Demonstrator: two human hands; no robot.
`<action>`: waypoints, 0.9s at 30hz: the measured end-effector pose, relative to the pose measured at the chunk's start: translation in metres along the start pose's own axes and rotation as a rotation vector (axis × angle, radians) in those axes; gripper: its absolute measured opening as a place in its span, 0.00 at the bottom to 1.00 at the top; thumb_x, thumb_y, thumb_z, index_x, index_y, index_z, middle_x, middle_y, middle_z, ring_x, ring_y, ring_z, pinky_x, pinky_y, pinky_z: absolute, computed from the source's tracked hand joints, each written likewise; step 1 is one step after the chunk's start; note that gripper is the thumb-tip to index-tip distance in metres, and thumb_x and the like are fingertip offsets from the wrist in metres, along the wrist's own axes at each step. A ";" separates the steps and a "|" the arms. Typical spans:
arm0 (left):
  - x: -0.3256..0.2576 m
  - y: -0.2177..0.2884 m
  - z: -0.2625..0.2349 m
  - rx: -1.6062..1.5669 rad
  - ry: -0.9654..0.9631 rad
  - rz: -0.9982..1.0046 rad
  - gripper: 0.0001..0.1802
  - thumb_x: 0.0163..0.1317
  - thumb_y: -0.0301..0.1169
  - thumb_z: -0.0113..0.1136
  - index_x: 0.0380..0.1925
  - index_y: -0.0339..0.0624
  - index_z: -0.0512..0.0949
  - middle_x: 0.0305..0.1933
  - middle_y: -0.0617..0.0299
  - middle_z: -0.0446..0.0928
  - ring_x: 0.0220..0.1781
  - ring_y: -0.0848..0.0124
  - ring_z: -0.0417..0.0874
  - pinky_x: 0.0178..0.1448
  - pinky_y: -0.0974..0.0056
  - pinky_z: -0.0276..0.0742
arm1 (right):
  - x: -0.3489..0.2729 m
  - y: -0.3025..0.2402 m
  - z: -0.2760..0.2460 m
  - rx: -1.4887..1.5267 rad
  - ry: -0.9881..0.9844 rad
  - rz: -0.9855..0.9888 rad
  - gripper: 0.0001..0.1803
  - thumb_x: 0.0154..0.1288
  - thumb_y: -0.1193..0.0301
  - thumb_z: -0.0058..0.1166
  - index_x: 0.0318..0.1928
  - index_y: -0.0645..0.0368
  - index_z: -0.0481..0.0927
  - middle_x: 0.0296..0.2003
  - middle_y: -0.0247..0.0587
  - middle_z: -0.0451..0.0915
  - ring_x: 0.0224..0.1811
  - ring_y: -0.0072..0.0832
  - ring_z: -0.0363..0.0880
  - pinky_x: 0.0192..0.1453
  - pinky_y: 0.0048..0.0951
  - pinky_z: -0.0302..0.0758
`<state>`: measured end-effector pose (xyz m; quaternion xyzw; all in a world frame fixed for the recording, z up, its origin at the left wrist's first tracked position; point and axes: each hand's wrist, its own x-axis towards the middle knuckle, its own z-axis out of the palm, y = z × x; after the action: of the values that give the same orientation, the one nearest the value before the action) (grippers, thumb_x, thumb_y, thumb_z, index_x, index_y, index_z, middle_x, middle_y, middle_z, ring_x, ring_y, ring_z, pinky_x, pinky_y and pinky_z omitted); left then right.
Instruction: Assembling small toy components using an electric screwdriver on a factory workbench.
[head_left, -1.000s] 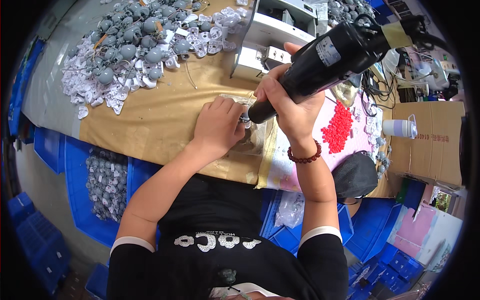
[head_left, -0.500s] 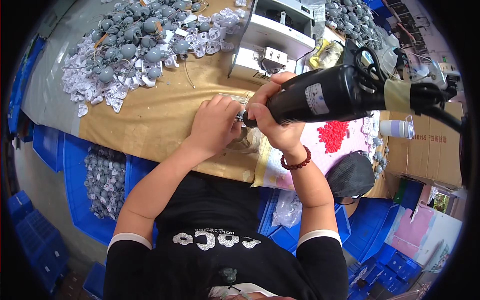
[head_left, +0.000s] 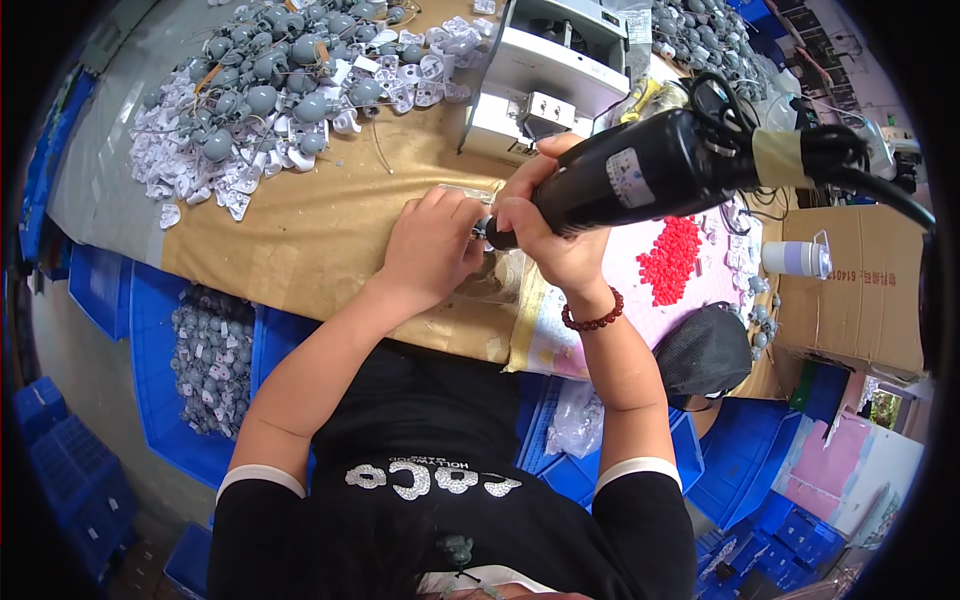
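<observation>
On the brown bench's [head_left: 300, 225] near side, the left hand's [head_left: 428, 245] bent fingers pinch a small part [head_left: 481, 228], presumably steadying it against the black power tool [head_left: 650, 175] wrapped in the right hand's [head_left: 560, 245] fingers.

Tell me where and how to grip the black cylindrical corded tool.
Best gripped, it seems, around the narrower front section of the black cylindrical corded tool, coming from the person's right, as the right hand does. The body widens rearward and ends in looped black cable, likely an awkward hold, while the left hand sits just left of the front end.
</observation>
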<state>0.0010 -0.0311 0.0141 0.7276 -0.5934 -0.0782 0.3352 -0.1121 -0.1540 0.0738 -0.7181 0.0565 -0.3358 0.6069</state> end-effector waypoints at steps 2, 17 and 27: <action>-0.001 0.000 0.001 0.015 -0.010 -0.019 0.19 0.48 0.28 0.67 0.42 0.48 0.76 0.42 0.62 0.75 0.52 0.60 0.76 0.52 0.55 0.71 | 0.005 -0.011 0.002 0.125 0.111 0.109 0.34 0.57 0.90 0.55 0.64 0.59 0.61 0.28 0.41 0.76 0.29 0.29 0.79 0.39 0.32 0.78; -0.018 -0.004 0.003 -0.057 0.071 0.033 0.20 0.56 0.29 0.69 0.50 0.43 0.79 0.53 0.59 0.81 0.65 0.52 0.73 0.66 0.53 0.71 | -0.025 0.036 -0.098 -0.251 0.550 0.326 0.20 0.69 0.74 0.59 0.60 0.66 0.76 0.45 0.39 0.81 0.44 0.23 0.80 0.47 0.24 0.77; -0.019 0.003 0.003 -0.006 0.089 0.053 0.20 0.57 0.28 0.69 0.51 0.44 0.79 0.53 0.56 0.81 0.64 0.56 0.76 0.63 0.51 0.73 | -0.018 0.023 -0.033 -0.500 -0.095 0.502 0.10 0.69 0.70 0.62 0.42 0.66 0.84 0.29 0.34 0.84 0.30 0.19 0.79 0.36 0.25 0.76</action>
<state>-0.0082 -0.0152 0.0086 0.7133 -0.5969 -0.0388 0.3653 -0.1372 -0.1786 0.0468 -0.8230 0.2833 -0.1182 0.4779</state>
